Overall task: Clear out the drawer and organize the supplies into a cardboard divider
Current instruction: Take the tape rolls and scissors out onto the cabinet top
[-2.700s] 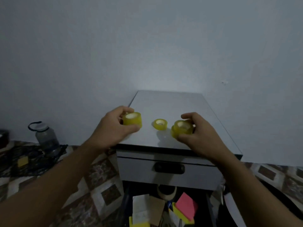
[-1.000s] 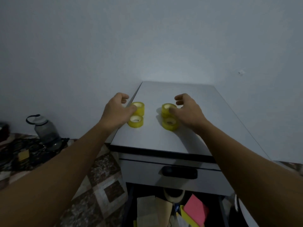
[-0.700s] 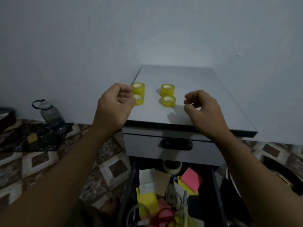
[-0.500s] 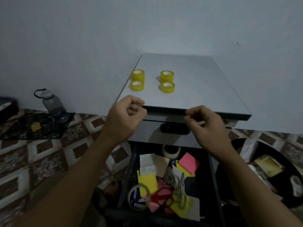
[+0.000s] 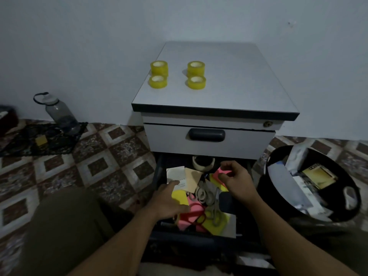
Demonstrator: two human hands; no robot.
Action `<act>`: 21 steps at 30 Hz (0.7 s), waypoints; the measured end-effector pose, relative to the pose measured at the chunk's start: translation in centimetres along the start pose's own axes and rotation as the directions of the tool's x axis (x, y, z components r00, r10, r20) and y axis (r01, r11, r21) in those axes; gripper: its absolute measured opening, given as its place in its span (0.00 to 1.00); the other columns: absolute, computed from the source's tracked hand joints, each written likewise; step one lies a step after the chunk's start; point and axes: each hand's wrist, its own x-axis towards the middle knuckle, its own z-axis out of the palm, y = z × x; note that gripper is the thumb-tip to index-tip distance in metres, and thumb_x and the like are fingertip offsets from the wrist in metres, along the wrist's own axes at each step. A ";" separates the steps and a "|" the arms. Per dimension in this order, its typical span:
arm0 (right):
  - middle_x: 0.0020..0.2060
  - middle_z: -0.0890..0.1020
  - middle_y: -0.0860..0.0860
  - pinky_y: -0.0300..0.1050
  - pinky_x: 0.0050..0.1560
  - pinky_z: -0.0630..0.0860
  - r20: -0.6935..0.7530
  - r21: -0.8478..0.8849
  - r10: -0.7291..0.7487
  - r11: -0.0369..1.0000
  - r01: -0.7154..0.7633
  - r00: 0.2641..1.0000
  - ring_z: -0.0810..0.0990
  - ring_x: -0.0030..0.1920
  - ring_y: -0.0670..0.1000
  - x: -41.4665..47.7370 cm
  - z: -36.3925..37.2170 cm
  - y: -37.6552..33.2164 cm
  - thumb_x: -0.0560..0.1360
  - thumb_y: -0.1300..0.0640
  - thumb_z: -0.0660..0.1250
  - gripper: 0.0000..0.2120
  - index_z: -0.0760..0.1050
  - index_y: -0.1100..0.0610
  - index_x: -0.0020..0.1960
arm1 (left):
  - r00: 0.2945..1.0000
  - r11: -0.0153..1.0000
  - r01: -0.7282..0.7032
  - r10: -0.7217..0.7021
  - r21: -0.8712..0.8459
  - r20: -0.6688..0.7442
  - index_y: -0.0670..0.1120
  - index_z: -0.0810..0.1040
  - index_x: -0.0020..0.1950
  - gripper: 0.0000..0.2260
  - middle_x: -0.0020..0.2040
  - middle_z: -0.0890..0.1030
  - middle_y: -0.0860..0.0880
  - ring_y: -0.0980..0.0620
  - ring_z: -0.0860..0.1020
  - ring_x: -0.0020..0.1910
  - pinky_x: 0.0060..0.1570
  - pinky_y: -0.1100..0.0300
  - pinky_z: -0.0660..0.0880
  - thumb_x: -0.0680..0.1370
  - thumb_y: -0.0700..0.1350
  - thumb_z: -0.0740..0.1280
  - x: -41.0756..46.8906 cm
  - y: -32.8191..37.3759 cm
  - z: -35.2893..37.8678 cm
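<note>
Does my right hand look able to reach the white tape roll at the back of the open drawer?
Probably yes. The right hand is just in front of the tape roll and nothing covers the roll, though it sits close under the closed drawer above.

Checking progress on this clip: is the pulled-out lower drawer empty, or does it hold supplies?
Not empty: the lower drawer shows sticky notes, scissors, paper slips and a pale tape roll inside.

Open drawer (image 5: 185, 239), jumbled sticky notes (image 5: 179, 197) and scissors (image 5: 205, 193), yellow tape rolls (image 5: 158, 81)
</note>
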 end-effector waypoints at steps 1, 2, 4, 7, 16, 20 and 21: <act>0.48 0.81 0.44 0.46 0.49 0.77 0.002 0.001 0.010 1.000 -0.010 1.000 0.80 0.49 0.49 0.3 0.3 0.4 0.74 0.57 0.72 0.11 0.76 0.46 0.51 | 1.000 1.000 0.025 -0.025 -0.006 -0.001 0.59 0.55 0.79 0.49 0.78 0.56 0.50 0.45 0.59 0.75 0.69 0.51 0.67 0.65 0.62 0.78 0.1 -0.4 0.5; 0.48 0.81 0.44 0.41 0.47 0.76 0.009 0.004 0.012 1.000 -0.013 1.000 0.79 0.47 0.46 0.6 0.6 0.7 0.74 0.58 0.72 0.10 0.76 0.46 0.51 | 0.999 0.999 0.041 -0.041 -0.006 -0.002 0.59 0.54 0.79 0.50 0.79 0.54 0.50 0.44 0.58 0.76 0.70 0.50 0.67 0.64 0.62 0.79 0.3 -0.9 1.1; 0.47 0.81 0.41 0.29 0.40 0.72 0.060 0.009 0.030 0.999 -0.031 0.998 0.78 0.42 0.40 1.3 1.3 1.1 0.75 0.62 0.70 0.12 0.77 0.45 0.48 | 0.998 0.998 0.068 -0.068 0.018 0.017 0.58 0.52 0.80 0.52 0.79 0.52 0.49 0.44 0.58 0.76 0.71 0.52 0.65 0.64 0.62 0.79 0.4 -1.6 2.2; 0.52 0.82 0.49 0.24 0.38 0.71 0.142 0.000 0.062 0.998 -0.062 0.988 0.78 0.42 0.41 3.0 2.4 2.1 0.74 0.67 0.69 0.14 0.79 0.54 0.57 | 0.993 0.977 0.097 -0.108 0.189 0.048 0.58 0.48 0.80 0.52 0.79 0.51 0.47 0.41 0.56 0.76 0.73 0.50 0.62 0.66 0.60 0.78 0.8 -1.9 3.0; 0.61 0.76 0.54 0.45 0.63 0.74 0.288 -0.100 0.063 0.994 -0.036 0.956 0.77 0.61 0.53 6.8 5.0 3.1 0.75 0.67 0.69 0.25 0.71 0.58 0.70 | 0.999 0.911 0.030 -0.041 0.411 0.018 0.53 0.53 0.77 0.47 0.73 0.62 0.44 0.40 0.62 0.72 0.67 0.50 0.69 0.67 0.56 0.78 1.5 -2.9 2.9; 0.68 0.71 0.56 0.36 0.63 0.68 0.342 -0.225 0.064 0.974 0.015 0.938 0.73 0.66 0.54 7.1 5.9 3.4 0.75 0.66 0.67 0.28 0.68 0.57 0.73 | 0.995 0.927 -0.056 0.083 0.371 -0.058 0.56 0.57 0.75 0.42 0.72 0.63 0.48 0.42 0.66 0.69 0.64 0.50 0.71 0.68 0.57 0.77 1.3 -2.2 2.9; 0.68 0.70 0.56 0.33 0.62 0.66 0.335 -0.246 0.053 0.969 0.033 0.941 0.72 0.67 0.54 7.2 6.0 3.5 0.74 0.66 0.68 0.28 0.68 0.58 0.73 | 0.990 0.936 -0.074 0.109 0.346 -0.085 0.57 0.58 0.73 0.41 0.71 0.64 0.49 0.43 0.68 0.68 0.63 0.50 0.71 0.67 0.58 0.77 1.4 -2.0 2.8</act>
